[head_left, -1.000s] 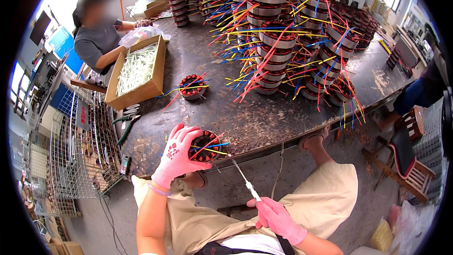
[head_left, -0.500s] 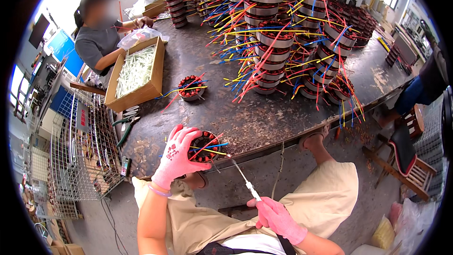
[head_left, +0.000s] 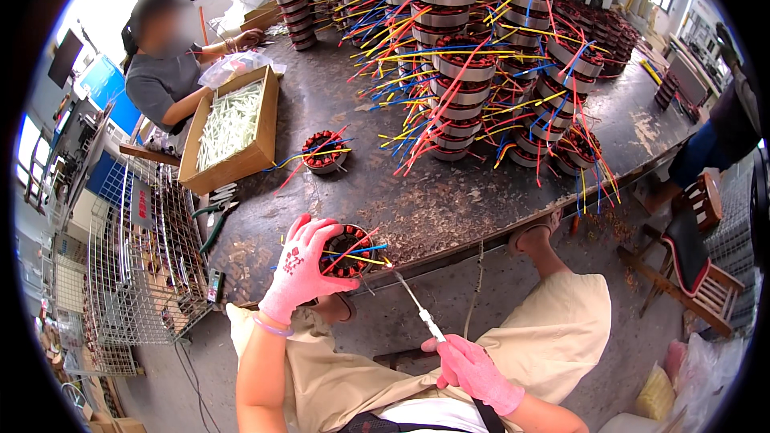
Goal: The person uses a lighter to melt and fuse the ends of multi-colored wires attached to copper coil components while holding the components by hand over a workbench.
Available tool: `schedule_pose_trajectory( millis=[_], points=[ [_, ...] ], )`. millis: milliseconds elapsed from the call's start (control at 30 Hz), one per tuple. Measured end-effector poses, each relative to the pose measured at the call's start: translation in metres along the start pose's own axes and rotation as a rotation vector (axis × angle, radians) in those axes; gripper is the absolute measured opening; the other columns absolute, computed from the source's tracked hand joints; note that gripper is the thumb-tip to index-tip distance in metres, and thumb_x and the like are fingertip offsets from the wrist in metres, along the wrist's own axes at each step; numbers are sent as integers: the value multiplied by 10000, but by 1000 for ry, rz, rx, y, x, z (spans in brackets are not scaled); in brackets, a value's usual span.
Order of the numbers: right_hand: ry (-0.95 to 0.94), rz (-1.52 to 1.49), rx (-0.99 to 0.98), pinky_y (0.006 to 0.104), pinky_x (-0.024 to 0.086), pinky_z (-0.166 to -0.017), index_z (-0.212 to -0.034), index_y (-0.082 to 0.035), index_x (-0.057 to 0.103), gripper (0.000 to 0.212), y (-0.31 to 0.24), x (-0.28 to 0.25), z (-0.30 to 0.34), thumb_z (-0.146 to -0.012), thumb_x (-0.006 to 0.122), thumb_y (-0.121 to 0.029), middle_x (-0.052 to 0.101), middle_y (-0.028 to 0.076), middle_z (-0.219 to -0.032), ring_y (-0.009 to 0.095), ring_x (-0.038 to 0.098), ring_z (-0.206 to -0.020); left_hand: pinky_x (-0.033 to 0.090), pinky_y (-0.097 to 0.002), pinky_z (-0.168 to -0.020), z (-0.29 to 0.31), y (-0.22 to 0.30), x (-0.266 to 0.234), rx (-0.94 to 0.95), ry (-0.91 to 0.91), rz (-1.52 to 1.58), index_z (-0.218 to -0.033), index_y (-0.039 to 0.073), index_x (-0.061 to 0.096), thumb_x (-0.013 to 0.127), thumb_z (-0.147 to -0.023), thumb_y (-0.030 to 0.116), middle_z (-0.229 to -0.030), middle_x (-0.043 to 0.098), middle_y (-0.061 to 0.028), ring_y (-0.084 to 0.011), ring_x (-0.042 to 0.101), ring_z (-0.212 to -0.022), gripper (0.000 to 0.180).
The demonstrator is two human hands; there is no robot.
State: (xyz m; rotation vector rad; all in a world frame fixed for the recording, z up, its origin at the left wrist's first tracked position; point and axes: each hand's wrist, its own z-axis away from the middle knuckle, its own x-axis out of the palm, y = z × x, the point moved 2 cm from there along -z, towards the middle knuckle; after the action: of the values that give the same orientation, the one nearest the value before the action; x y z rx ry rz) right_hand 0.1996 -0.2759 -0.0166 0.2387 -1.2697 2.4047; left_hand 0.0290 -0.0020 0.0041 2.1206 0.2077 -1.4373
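Note:
My left hand (head_left: 303,263), in a pink glove, grips a motor stator (head_left: 350,252) at the table's front edge. Red, blue and yellow wires stick out of the stator to the right. My right hand (head_left: 475,370), also gloved in pink, is closed around a slim white-handled tool with a long thin metal shaft (head_left: 411,295). The tool's bright tip is at the ends of the wires; whether it touches them I cannot tell. Another wired stator (head_left: 324,152) lies on the table beyond my left hand.
Tall stacks of wired stators (head_left: 461,100) crowd the worktable (head_left: 361,184). A cardboard box (head_left: 271,112) of white sleeves stands at the left, near pliers (head_left: 215,226) and a seated co-worker (head_left: 164,72). Wire-mesh racks (head_left: 144,273) stand left; a wooden chair (head_left: 690,265) is at right.
The yellow wire's end now bends down toward the tool's tip, with the blue wire apart above it. Both hands keep their holds and have barely moved.

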Motion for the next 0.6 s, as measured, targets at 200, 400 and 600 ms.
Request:
schedule_pose_trajectory(
  millis=[200,400,600],
  points=[
    [28,-57,19,286,501,-609,-1215,11,606,331,4,-3,2,-1052,437,-222,444,9,-582,100,464,-530,277,-519,-1185,-1,3,1,-12,-14,38,-1264,62,562,922,-517,357,-1299,585,-134,-365,509,-1264,881],
    [39,-119,-2,291,521,-624,-1220,5,609,316,4,-7,6,-1056,452,-215,452,-10,-595,79,451,-537,327,-495,-1159,2,1,3,-30,-33,84,-1268,64,539,916,-551,363,-1306,589,-145,-348,537,-1247,864],
    [122,-28,-105,279,512,-627,-1231,52,580,396,-16,-17,29,-1061,428,-272,456,-20,-598,98,456,-527,399,-456,-1079,6,11,-14,-58,38,216,-1232,53,559,922,-521,329,-1268,601,-144,-362,546,-1218,845]
  ],
)
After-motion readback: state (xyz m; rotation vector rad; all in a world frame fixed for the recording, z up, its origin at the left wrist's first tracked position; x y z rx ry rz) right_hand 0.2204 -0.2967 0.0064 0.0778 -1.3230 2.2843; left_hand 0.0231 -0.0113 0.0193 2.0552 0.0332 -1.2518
